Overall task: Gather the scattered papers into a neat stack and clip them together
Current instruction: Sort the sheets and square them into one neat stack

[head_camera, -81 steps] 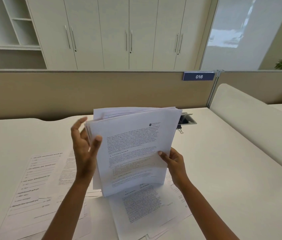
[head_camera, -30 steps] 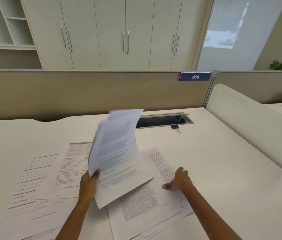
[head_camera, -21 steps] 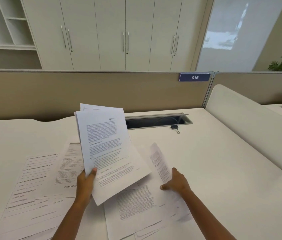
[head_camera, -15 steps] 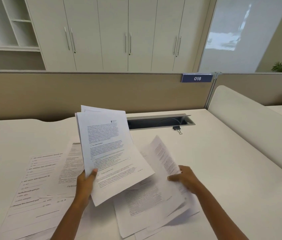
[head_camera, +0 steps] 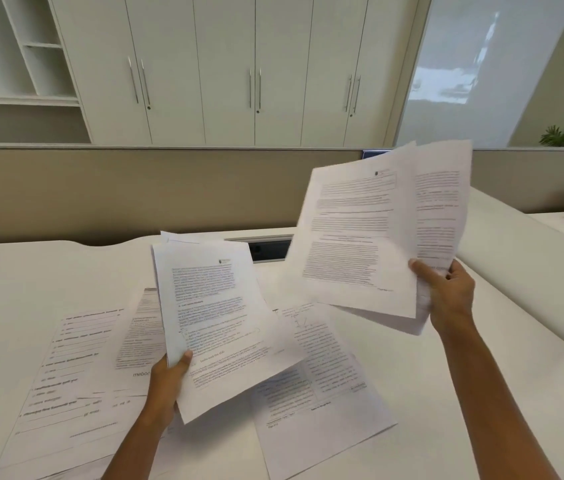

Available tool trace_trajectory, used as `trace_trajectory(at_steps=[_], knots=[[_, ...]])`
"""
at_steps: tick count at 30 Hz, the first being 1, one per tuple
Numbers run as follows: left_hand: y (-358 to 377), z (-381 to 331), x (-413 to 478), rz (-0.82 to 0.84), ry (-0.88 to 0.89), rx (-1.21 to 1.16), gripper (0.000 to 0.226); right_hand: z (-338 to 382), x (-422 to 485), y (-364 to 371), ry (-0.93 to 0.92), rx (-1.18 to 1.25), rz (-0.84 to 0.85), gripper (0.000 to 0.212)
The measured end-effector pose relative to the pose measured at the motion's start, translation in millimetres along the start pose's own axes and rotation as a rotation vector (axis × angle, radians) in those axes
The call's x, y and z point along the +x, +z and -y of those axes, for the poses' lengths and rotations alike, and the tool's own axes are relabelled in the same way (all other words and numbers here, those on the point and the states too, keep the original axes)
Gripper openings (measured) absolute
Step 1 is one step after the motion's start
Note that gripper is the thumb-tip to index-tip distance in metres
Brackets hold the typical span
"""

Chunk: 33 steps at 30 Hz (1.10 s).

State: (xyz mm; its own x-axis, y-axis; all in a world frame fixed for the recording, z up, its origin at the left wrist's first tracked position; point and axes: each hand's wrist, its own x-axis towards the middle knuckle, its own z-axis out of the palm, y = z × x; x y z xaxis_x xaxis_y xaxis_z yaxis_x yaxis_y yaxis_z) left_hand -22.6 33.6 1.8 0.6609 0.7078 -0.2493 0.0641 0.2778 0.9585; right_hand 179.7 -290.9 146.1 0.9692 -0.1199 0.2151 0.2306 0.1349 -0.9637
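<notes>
So the right hand (head_camera: 448,292) is now lifting a second batch of white printed paper sheets (head_camera: 360,237) well clear of the white desk top (head_camera: 481,393). Half a second ago it was only peeling them up at desk level. Its thumb is pressing on the front sheet and the other fingers are curling round the edge, so it's pinching the batch. The left hand (head_camera: 166,386) is still holding the first fanned bundle of white printed pages (head_camera: 214,323) by a lower corner, thumb on top, other fingers hidden behind the paper. I'm guessing the two handfuls are about to get merged, but the gathering isn't done. A white ruled form sheet (head_camera: 65,375), a half-covered white sheet (head_camera: 142,327) and some white text pages in the middle (head_camera: 322,393) are still lying flat. The small black binder clip beside the dark cable slot (head_camera: 266,249) is now hiding behind the raised batch (it was showing a moment ago). Readable writing: only "mebo…" on the half-covered sheet. The body text is coming out too blurry, and the blue number plate (head_camera: 374,154) is mostly covered.
</notes>
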Motion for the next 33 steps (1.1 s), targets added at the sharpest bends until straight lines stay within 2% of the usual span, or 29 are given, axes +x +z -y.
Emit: trace_trajectory(at_steps=[3, 8, 11, 13, 15, 18, 22, 27, 30, 33], knots=[[5.8, 1.3, -6.2, 0.107, -0.029, -0.013, 0.035, -8.5, -10.7, 18.3, 0.134, 0.078, 0.117, 0.019], [21.2, -1.1, -15.1, 0.252, -0.098, -0.022, 0.017, -42.0, -45.9, 50.7, 0.272, -0.045, 0.310, 0.021], [26.6, -3.9, -18.0, 0.286, -0.070, 0.020, 0.017, -60.8, -58.3, 59.8, 0.310, -0.146, 0.389, 0.019], [26.4, -4.3, -18.9, 0.309, -0.088, 0.010, 0.019, -66.7, -58.3, 62.3, 0.288, -0.275, 0.349, 0.020], [24.0, -4.2, -19.6, 0.330, -0.105, -0.005, 0.021, -63.5, -54.7, 61.5, 0.192, -0.351, 0.303, 0.015], [20.4, -3.4, -21.1, 0.348, -0.118, -0.050, 0.019, -49.1, -45.2, 56.2, -0.018, -0.395, 0.212, 0.016], [19.5, -5.0, -22.9, 0.341, -0.105, -0.076, 0.016, -19.7, -31.7, 49.5, -0.357, -0.395, -0.008, 0.019], [18.8, -5.5, -21.4, 0.373, -0.072, -0.068, 0.020, 18.4, -25.2, 46.3, -0.702, -0.374, -0.130, 0.019], [16.7, -6.4, -22.8, 0.400, -0.035, -0.054, 0.026, 34.4, -22.7, 48.1, -0.664, -0.222, -0.262, 0.022], [11.8, -7.4, -24.8, 0.387, -0.008, -0.065, 0.025, 42.1, -18.4, 49.1, -0.533, -0.060, -0.317, 0.013]])
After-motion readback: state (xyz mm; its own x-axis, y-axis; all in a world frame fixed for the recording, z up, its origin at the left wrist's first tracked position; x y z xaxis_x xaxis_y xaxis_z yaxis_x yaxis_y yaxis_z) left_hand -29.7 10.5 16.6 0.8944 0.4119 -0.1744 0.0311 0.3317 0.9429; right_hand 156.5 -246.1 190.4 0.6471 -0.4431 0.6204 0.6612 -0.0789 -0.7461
